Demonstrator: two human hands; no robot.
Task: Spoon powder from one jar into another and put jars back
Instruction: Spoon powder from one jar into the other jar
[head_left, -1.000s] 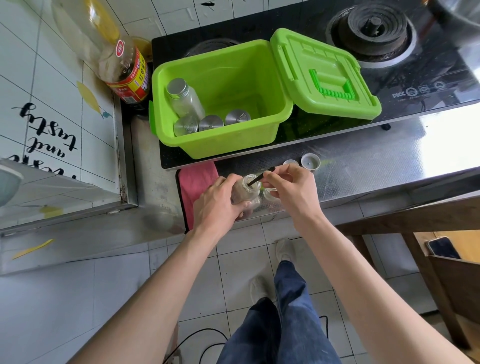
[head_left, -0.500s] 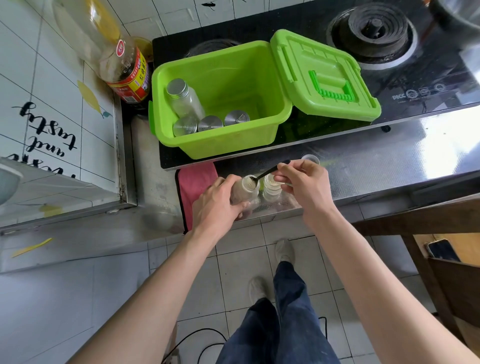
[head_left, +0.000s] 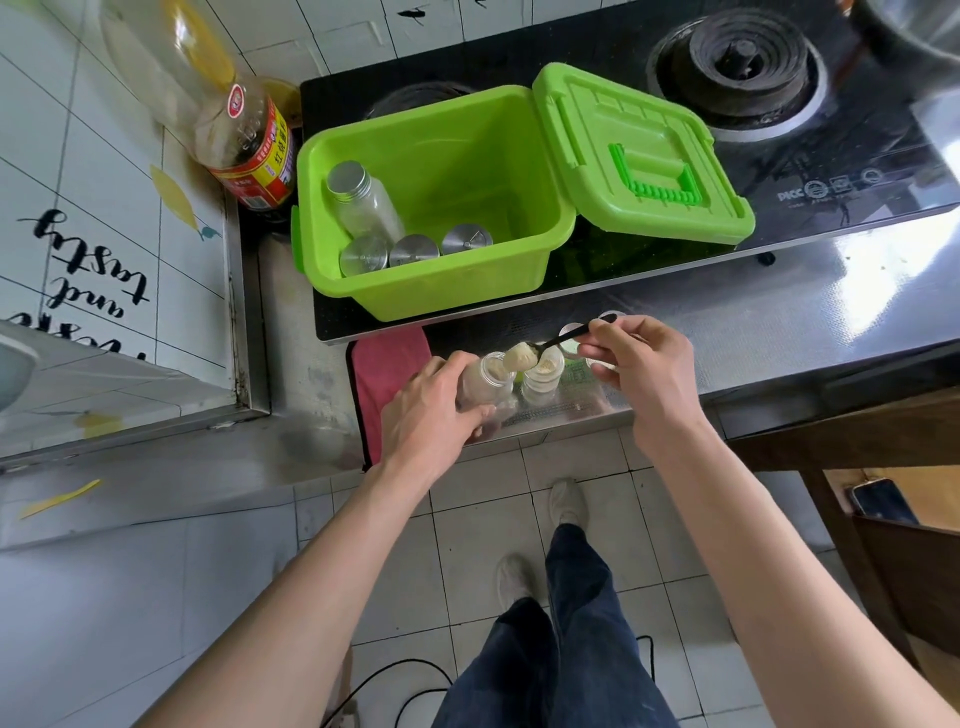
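Two small clear jars stand open near the counter's front edge. My left hand (head_left: 436, 410) grips the left jar (head_left: 488, 382), tilted toward the right. The right jar (head_left: 543, 376), holding pale powder, stands upright beside it. My right hand (head_left: 641, 369) pinches a black spoon (head_left: 563, 340) by its handle; the bowl carries a heaped lump of pale powder (head_left: 521, 357) and hovers between the two jar mouths. Two loose lids (head_left: 571, 330) lie behind the jars, partly hidden by the spoon and my fingers.
An open green box (head_left: 431, 291) with its lid (head_left: 644, 156) hinged back sits on the black stove and holds several metal-capped jars (head_left: 363, 208). A pink cloth (head_left: 384, 364) lies left of the jars. An oil bottle (head_left: 244, 150) stands at the back left. A burner (head_left: 737, 62) is at the back right.
The spoon was dipped in the left jar; now it is lifted out loaded with powder and my right hand has shifted right. My left hand keeps its hold on the left jar.
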